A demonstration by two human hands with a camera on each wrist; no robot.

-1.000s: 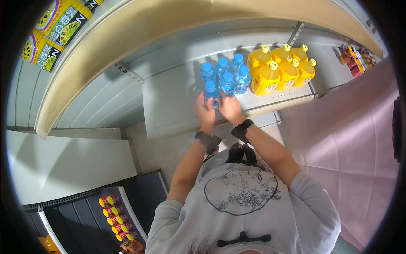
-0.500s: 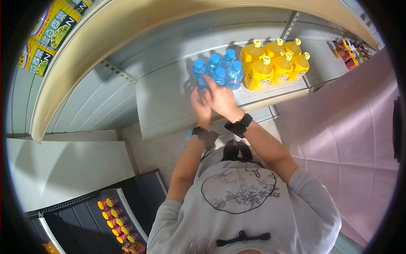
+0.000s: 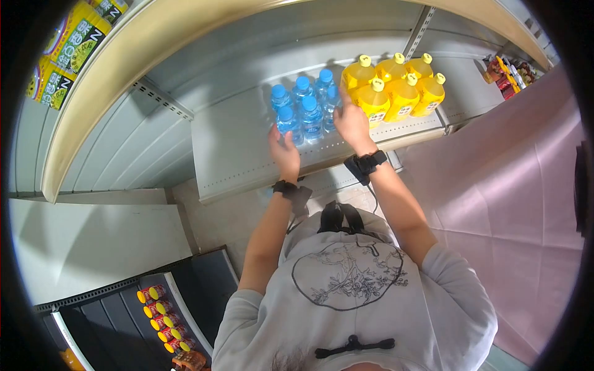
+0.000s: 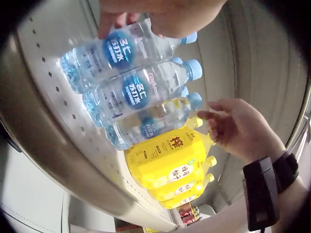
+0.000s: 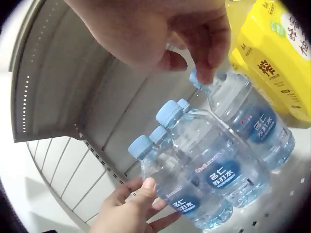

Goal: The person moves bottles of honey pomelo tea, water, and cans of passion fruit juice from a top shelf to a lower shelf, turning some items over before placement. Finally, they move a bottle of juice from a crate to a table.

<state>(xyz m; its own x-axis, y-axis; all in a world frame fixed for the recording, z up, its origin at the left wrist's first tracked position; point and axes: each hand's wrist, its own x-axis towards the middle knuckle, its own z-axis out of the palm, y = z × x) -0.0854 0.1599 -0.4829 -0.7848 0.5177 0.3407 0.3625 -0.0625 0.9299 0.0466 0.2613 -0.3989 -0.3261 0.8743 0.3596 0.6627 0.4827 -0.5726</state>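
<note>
Clear blue-capped bottles [image 3: 312, 123] stand in two rows on a white shelf [image 3: 235, 167]. Against the side of the left front bottle [image 5: 182, 194], the left hand [image 3: 284, 154] rests with thumb and fingers spread, also visible in the right wrist view [image 5: 124, 211]. The right hand [image 3: 352, 125] is beside the right front bottle [image 4: 155, 121], its loosely bent fingers close to the cap; contact there cannot be told. Yellow bottles [image 3: 402, 100] stand directly right of the clear ones, close to that hand.
A curved shelf edge [image 3: 204, 28] arches above. Yellow packs [image 3: 77, 46] are at upper left, small colourful packages [image 3: 508, 77] at far right. Below left, red items with yellow lids [image 3: 164, 318] line a dark shelf. A pink cloth [image 3: 495, 198] hangs at right.
The hands have separated, the right moving rightward off the left front bottle. That bottle now stands uncovered in the front row, the left hand at its side. The head view has shifted slightly.
</note>
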